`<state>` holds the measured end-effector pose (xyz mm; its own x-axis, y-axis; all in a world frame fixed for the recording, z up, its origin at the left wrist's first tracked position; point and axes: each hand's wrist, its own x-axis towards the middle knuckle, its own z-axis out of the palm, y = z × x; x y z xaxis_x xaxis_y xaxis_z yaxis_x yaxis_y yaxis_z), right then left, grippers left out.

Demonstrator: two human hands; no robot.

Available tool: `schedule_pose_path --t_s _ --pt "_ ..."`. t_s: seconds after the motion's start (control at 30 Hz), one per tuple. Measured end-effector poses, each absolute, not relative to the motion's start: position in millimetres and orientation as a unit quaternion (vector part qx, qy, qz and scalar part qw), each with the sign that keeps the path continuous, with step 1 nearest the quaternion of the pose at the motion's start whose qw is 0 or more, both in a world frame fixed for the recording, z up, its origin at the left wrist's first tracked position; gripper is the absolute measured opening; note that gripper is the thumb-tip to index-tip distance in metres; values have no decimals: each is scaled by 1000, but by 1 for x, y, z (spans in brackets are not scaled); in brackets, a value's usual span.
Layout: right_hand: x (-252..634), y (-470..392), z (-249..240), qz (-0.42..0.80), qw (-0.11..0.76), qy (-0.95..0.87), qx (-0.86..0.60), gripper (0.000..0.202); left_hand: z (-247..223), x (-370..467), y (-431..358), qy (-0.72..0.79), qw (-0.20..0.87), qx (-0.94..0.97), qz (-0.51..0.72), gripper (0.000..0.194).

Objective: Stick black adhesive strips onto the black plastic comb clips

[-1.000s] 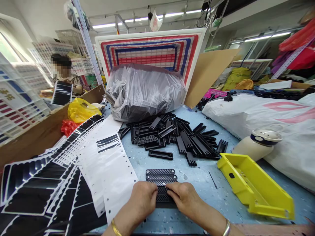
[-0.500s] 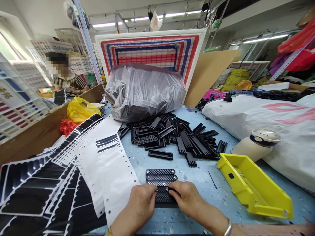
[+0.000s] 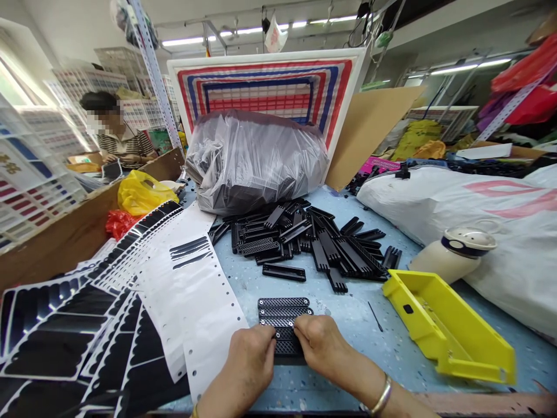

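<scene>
Several black strips (image 3: 284, 303) with a cross-hatched surface and small silver studs lie side by side near the table's front edge. My left hand (image 3: 251, 355) is closed over their left ends, thumb and forefinger pinched together on the surface. Opposite it, my right hand (image 3: 321, 342) rests on the right part of the lower strips, its fingertips also pinched. Whatever is between the fingertips of either hand is too small or too covered to make out. Beyond the strips, a single black slotted piece (image 3: 284, 272) lies in front of a heap of similar black pieces (image 3: 324, 247).
A yellow bin (image 3: 452, 331) with small bits inside stands right, near a thin black rod (image 3: 375, 316) and a cream bottle (image 3: 452, 255). White sheets (image 3: 204, 307) and black sticker sheets (image 3: 47, 348) cover the left. A plastic-wrapped bundle (image 3: 256, 162) sits behind; a person (image 3: 124, 145) works far left.
My right hand has shifted slightly up and left over the strips, covering more of their right ends. My left hand stays nearly in place.
</scene>
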<state>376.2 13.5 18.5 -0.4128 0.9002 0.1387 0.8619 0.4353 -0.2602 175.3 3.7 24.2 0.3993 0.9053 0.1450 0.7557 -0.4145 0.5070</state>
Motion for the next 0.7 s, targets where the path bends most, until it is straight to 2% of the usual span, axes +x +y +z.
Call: schedule_pose_path --t_s 0.17,0.3,0.43,0.7 --pt "388 4 26 107 157 -832 -521 28 19 169 -3 502 176 816 228 23" --pt "408 -12 16 155 201 -810 -529 27 11 166 -12 487 158 818 262 24" --pt "417 -12 7 152 237 -776 -564 28 5 169 -11 494 161 806 285 23" --pt "410 2 0 184 244 -756 -579 31 10 174 1 490 172 804 289 25"
